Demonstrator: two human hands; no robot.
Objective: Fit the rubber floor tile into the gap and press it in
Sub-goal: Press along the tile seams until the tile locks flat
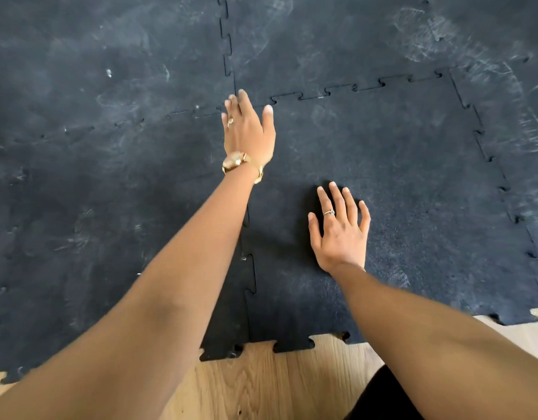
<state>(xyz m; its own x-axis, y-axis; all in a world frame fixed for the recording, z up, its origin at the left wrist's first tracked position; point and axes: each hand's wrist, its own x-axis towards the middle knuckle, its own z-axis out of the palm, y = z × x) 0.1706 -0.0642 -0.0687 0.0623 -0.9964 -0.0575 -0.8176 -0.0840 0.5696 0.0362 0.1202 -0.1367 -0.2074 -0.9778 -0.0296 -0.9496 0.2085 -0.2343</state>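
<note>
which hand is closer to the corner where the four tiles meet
Left. The left hand reaches to the corner, fingertips right at it. The right hand lies flat on the tile, nearer the person and well short of the corner.

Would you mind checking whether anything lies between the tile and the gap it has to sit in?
Nothing visible does. The tile already lies in the gap, its toothed edges meeting the neighbouring mats. The right hand rests flat on it, and the left hand is at its far left corner.
</note>
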